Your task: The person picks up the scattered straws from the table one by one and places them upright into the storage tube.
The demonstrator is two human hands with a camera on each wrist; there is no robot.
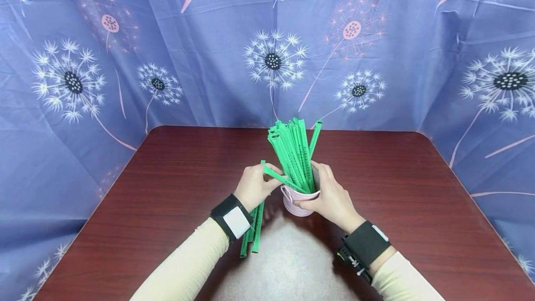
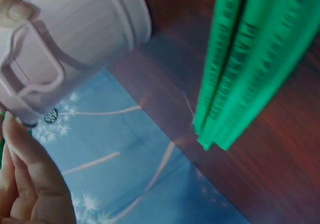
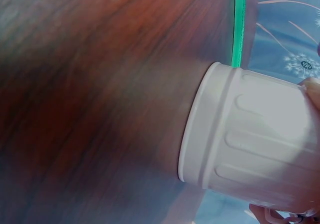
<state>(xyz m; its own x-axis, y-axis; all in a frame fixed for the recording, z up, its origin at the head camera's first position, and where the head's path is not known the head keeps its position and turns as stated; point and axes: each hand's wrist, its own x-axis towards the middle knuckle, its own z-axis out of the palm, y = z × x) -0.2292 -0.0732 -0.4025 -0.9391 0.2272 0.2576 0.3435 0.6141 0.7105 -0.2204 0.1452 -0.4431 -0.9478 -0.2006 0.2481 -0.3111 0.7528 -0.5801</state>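
Observation:
A small pale pink cup (image 1: 297, 202) stands at the middle of the dark wood table (image 1: 167, 175), holding a bundle of green plastic strips (image 1: 294, 150) upright. My right hand (image 1: 330, 194) wraps round the cup's right side and rim. My left hand (image 1: 254, 186) pinches one green strip (image 1: 279, 178) that slants into the cup. A few more green strips (image 1: 252, 229) lie flat on the table under my left wrist. The left wrist view shows the cup (image 2: 75, 39) and the lying strips (image 2: 240, 69); the right wrist view shows the cup's ribbed wall (image 3: 250, 134).
A blue cloth with dandelion print (image 1: 271, 50) hangs behind and around the table. Bare tabletop stretches to the left and right of the cup.

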